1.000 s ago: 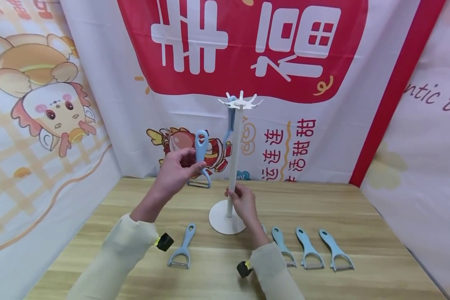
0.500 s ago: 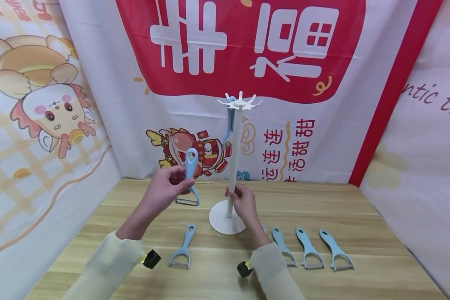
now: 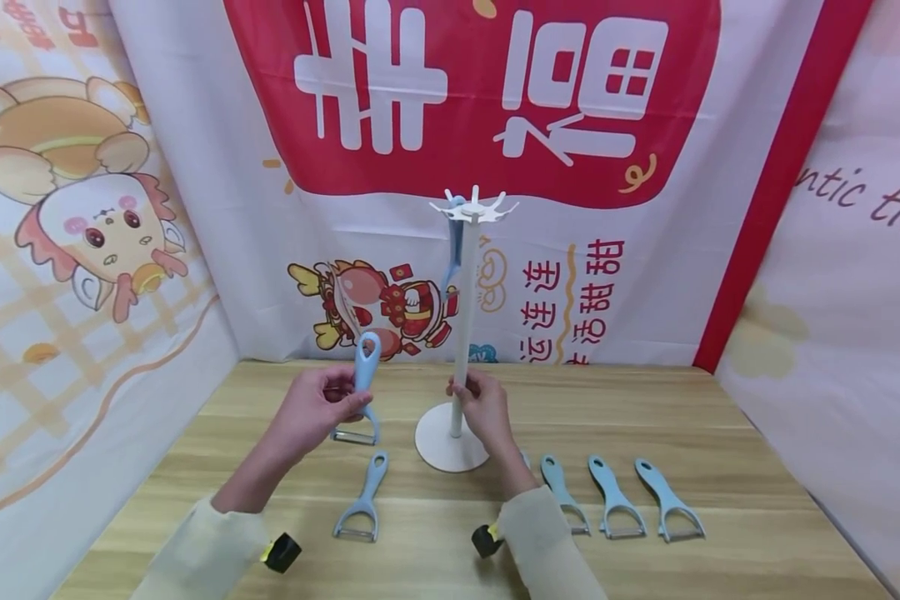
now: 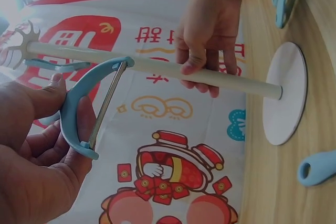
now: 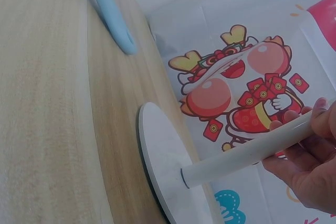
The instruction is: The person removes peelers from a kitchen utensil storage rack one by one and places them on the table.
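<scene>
A light-blue peeler (image 3: pixel 366 367) is pinched in my left hand (image 3: pixel 317 410), its holed handle end up and its blade frame below. The left wrist view shows the peeler's curved frame and metal blade (image 4: pixel 107 106) close up. My right hand (image 3: pixel 487 410) grips the lower post of a white stand (image 3: pixel 462 333), which rises from a round base (image 3: pixel 450 454). Another blue peeler (image 3: pixel 453 250) hangs from the hooked top of the stand. In the right wrist view my right hand (image 5: pixel 310 166) has its thumb and fingers around the post.
One blue peeler (image 3: pixel 366 498) lies on the wooden table (image 3: pixel 420 550) left of the base. Right of my right arm lie several more, among them a peeler (image 3: pixel 615 500) and a far-right peeler (image 3: pixel 667 500). Printed cloth (image 3: pixel 390 225) hangs behind the table.
My left hand has come down and left with the peeler, away from the stand's top. My right hand keeps its hold on the post. The view has shifted slightly.
</scene>
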`<state>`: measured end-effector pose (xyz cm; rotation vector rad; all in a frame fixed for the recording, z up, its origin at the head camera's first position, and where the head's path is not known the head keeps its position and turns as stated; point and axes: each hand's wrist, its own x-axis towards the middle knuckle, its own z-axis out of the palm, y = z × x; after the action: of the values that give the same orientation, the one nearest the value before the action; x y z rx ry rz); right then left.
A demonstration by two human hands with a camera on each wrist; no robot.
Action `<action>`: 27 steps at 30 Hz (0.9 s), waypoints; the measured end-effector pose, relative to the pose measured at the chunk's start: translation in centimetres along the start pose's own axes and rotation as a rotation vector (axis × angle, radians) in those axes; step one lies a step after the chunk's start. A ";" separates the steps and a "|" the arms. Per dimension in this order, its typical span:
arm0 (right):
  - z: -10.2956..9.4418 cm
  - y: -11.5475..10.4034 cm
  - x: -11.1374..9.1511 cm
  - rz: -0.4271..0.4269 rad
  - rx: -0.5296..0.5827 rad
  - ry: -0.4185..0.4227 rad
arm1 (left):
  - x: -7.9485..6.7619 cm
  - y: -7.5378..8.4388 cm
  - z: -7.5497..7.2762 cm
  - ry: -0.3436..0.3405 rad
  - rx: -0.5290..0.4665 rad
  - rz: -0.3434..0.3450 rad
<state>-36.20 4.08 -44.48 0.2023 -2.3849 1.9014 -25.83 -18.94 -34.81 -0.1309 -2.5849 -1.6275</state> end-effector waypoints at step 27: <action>0.2 0.2 0.0 -0.008 -0.014 0.006 | -1.8 -8.5 -0.1 -0.046 0.174 -0.139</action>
<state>-36.25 3.97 -44.72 0.2044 -2.3894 1.8788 -25.01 -22.69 -42.59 0.0240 -2.8130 -1.4450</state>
